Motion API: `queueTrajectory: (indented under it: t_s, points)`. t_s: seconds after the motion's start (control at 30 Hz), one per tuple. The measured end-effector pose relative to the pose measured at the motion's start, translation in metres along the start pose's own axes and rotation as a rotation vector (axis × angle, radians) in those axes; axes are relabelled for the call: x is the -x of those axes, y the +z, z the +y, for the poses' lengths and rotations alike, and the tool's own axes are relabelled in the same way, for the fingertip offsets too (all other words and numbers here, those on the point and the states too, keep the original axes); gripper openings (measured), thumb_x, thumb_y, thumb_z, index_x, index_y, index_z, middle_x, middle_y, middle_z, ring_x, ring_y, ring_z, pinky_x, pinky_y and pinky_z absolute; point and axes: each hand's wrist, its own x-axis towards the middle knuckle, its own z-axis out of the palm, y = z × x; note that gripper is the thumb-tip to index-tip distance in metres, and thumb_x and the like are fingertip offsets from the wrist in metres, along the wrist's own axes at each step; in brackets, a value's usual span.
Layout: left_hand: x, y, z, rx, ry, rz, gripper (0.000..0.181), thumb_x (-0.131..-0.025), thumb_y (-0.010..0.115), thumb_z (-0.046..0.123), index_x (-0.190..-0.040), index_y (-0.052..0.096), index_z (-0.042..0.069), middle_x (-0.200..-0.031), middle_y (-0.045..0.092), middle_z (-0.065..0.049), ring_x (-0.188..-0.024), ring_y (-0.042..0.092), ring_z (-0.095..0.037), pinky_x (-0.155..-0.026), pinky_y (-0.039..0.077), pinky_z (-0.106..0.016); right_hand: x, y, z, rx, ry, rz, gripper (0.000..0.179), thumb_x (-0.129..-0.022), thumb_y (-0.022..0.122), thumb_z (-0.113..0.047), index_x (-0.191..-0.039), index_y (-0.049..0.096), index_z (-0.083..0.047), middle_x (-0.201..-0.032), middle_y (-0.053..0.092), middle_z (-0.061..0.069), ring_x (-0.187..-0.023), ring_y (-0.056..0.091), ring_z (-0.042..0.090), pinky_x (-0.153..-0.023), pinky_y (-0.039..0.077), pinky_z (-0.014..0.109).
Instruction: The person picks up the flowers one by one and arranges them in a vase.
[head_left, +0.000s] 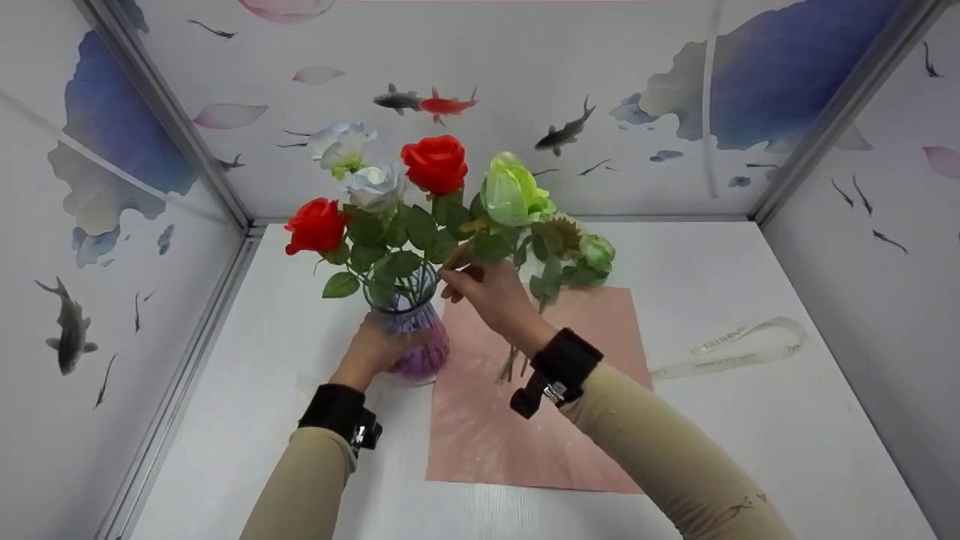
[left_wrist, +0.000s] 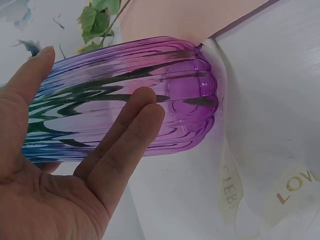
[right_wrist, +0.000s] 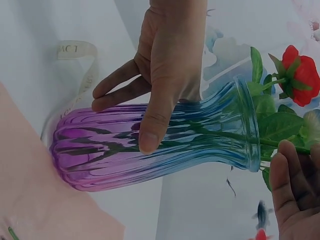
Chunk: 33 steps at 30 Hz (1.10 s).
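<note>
A ribbed glass vase (head_left: pixel 420 349), blue at the mouth and purple at the base, stands upright on the table. My left hand (head_left: pixel 382 345) holds its side, thumb on one side and fingers on the other (left_wrist: pixel 65 195). Out of the vase rise two red roses (head_left: pixel 435 165) and white flowers (head_left: pixel 375 186) with green leaves. At the vase's rim my right hand (head_left: pixel 491 296) pinches a flower stem (right_wrist: pixel 270 143) that runs into the vase. Which bloom tops that stem is hard to tell. Leaves partly hide the right fingertips in the head view.
Pink wrapping paper (head_left: pixel 540 435) lies right of the vase. Over it are a large green flower (head_left: pixel 514 193), a smaller green bloom (head_left: pixel 596 253) and loose stems. A lettered ribbon (head_left: pixel 739 358) curls at the right. Printed walls (head_left: pixel 495 45) enclose the table's back and sides.
</note>
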Motion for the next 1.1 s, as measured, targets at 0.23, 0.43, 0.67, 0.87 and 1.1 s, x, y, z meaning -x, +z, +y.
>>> queueTrajectory:
  t_s: [0.23, 0.43, 0.67, 0.87, 1.1]
  points:
    - [0.000, 0.002, 0.001, -0.014, -0.011, 0.008, 0.092, -0.087, 0.079, 0.035, -0.155, 0.026, 0.005, -0.153, 0.044, -0.023, -0.130, 0.054, -0.042, -0.084, 0.061, -0.051, 0.001, 0.004, 0.003, 0.050, 0.083, 0.008, 0.017, -0.099, 0.068, -0.016, -0.112, 0.068, -0.004, -0.098, 0.072, 0.014, -0.079, 0.070, 0.021, -0.077, 0.060, 0.037]
    - [0.000, 0.004, 0.001, -0.007, -0.024, 0.025, 0.095, -0.084, 0.082, 0.038, -0.154, 0.027, 0.006, -0.152, 0.046, -0.022, -0.130, 0.055, -0.041, -0.089, 0.059, -0.053, 0.001, 0.006, 0.006, 0.071, 0.105, 0.018, 0.013, -0.099, 0.068, -0.016, -0.104, 0.069, -0.005, -0.088, 0.071, 0.010, -0.078, 0.068, 0.019, -0.073, 0.057, 0.031]
    - [0.002, 0.004, 0.003, 0.015, -0.085, 0.023, 0.101, -0.083, 0.083, 0.045, -0.155, 0.021, 0.011, -0.152, 0.040, -0.022, -0.123, 0.057, -0.040, -0.072, 0.063, -0.047, -0.002, 0.012, 0.010, 0.089, 0.123, 0.012, 0.009, -0.098, 0.069, -0.016, -0.098, 0.069, -0.008, -0.084, 0.068, 0.005, -0.079, 0.067, 0.023, -0.071, 0.054, 0.029]
    - [0.005, 0.005, 0.005, 0.049, -0.086, 0.028, 0.102, -0.082, 0.084, 0.046, -0.154, 0.019, 0.014, -0.151, 0.040, -0.020, -0.119, 0.059, -0.040, -0.071, 0.063, -0.050, -0.004, 0.017, 0.017, 0.106, 0.134, 0.005, 0.006, -0.098, 0.068, -0.013, -0.095, 0.069, -0.008, -0.084, 0.068, 0.005, -0.079, 0.065, 0.020, -0.072, 0.054, 0.030]
    - [0.005, 0.007, 0.006, 0.046, -0.091, 0.042, 0.100, -0.083, 0.082, 0.044, -0.153, 0.018, 0.013, -0.151, 0.036, -0.023, -0.115, 0.061, -0.042, -0.070, 0.063, -0.051, -0.003, 0.021, 0.020, 0.092, 0.178, 0.002, 0.011, -0.098, 0.069, -0.018, -0.098, 0.070, -0.007, -0.086, 0.069, 0.005, -0.081, 0.067, 0.018, -0.075, 0.055, 0.030]
